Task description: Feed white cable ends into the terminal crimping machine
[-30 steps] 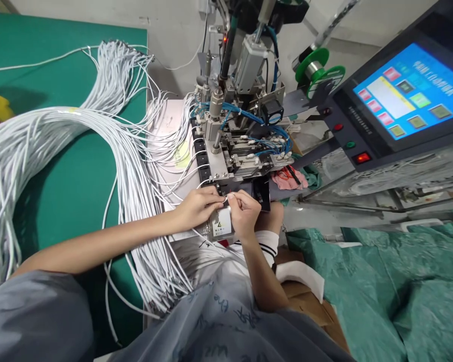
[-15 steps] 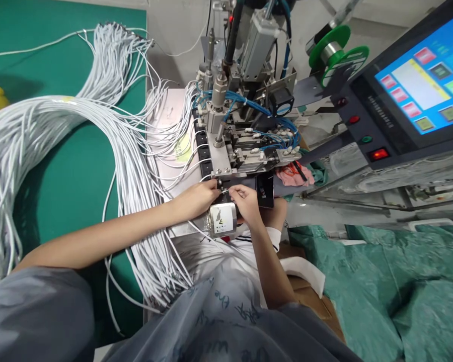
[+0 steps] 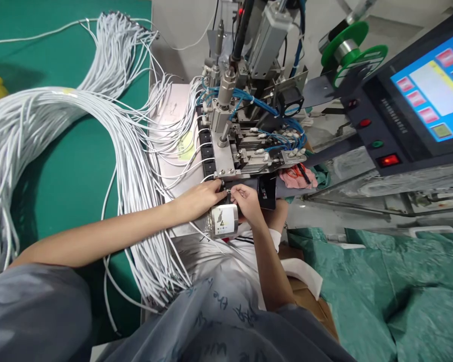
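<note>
My left hand [image 3: 201,197] is closed at the machine's front edge, its thumb and fingers pinched on the end of a white cable. Facing it, my right hand [image 3: 248,202] pinches a small metal connector [image 3: 228,191] at that cable end. The fingertips nearly meet, so the finer shape of the connector is hidden. Just below the hands is a metal block with a white label [image 3: 225,220]. Above them stands the bench machine [image 3: 223,151], with white cables seated along its row of black slots [image 3: 207,152].
A thick bundle of white cables [image 3: 124,161] drapes over the green table [image 3: 66,166] under my left forearm. To the right are a control screen [image 3: 434,95], a green wire spool [image 3: 343,48], a pink cloth [image 3: 296,177] and green sheeting [image 3: 362,281]. A black phone-like object [image 3: 267,192] lies beside my right hand.
The view has shifted slightly, so the machine and screen appear further right. My left fingertips have moved closer to the right ones, and the gap between the hands is smaller.
</note>
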